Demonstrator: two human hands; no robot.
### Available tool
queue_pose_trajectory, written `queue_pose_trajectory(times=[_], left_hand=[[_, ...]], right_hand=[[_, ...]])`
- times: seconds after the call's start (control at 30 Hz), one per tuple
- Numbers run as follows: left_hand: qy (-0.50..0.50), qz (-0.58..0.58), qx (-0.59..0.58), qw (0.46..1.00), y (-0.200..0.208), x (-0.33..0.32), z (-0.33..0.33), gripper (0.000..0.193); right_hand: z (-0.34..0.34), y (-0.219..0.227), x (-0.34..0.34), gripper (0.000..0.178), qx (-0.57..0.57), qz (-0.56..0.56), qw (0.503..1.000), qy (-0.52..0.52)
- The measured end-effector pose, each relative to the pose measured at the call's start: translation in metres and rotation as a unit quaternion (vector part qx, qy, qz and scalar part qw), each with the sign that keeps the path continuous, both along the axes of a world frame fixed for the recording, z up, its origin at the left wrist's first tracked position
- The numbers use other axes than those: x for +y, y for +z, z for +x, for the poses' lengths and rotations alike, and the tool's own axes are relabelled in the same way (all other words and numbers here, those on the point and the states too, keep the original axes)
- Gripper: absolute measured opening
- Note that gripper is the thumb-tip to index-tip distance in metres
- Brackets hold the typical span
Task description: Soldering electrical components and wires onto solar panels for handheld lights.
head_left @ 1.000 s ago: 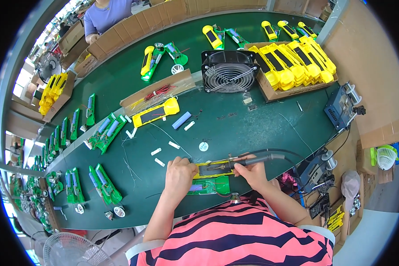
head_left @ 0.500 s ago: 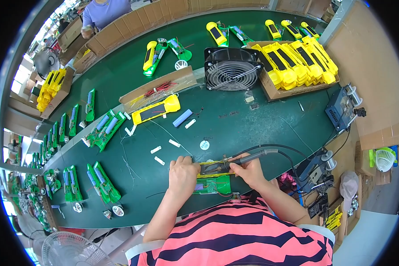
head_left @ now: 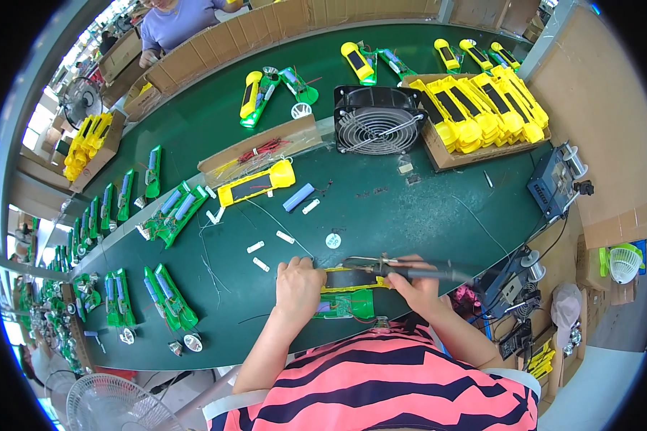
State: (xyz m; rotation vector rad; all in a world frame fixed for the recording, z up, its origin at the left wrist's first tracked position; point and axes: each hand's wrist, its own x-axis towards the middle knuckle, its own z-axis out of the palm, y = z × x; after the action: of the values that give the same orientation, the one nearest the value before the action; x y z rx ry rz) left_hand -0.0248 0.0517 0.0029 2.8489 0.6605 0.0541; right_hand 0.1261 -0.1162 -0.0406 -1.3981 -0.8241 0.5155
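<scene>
My left hand (head_left: 299, 287) is closed on the left end of a yellow casing (head_left: 356, 280) with a dark panel, near the table's front edge. In my right hand (head_left: 417, 285) is a soldering iron (head_left: 420, 273) with a dark handle. Its thin metal end points left, past the casing's far edge. On the near side of the casing lies a green housing (head_left: 352, 304) with a circuit board and wires. A small silver reflector (head_left: 382, 322) sits at its right end. My left fingertips are partly hidden.
Small white pieces (head_left: 260, 264), a round white disc (head_left: 333, 240) and a blue cell (head_left: 298, 197) lie beyond my hands. A black fan (head_left: 378, 129) stands beside a carton (head_left: 474, 159) of yellow casings. Soldering stations (head_left: 550, 179) are at right; green housings (head_left: 171, 296) at left. Across, a person sits.
The soldering iron has lifted off the yellow casing, and its end now lies past the casing's far edge. My right hand has shifted slightly right. The view has tilted a little.
</scene>
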Motion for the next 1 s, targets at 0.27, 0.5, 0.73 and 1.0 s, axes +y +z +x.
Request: queue_pose_trajectory(times=[0.27, 0.5, 0.73, 1.0], left_hand=[[-0.011, 0.051, 0.037, 0.998, -0.004, -0.004, -0.004, 0.009], [-0.006, 0.043, 0.036, 0.998, -0.003, -0.011, -0.006, 0.006], [0.014, 0.041, -0.006, 0.999, -0.005, -0.001, -0.006, 0.004], [0.13, -0.282, -0.244, 0.919, 0.044, 0.007, -0.016, 0.01]], right_hand=[[0.007, 0.012, -0.018, 0.043, -0.313, -0.065, 0.948, -0.002], [0.007, 0.014, -0.025, 0.051, -0.316, -0.126, 0.939, 0.038], [0.012, 0.011, -0.019, 0.055, -0.296, -0.127, 0.946, 0.047], [0.015, 0.009, -0.019, 0.055, -0.282, -0.134, 0.948, 0.057]])
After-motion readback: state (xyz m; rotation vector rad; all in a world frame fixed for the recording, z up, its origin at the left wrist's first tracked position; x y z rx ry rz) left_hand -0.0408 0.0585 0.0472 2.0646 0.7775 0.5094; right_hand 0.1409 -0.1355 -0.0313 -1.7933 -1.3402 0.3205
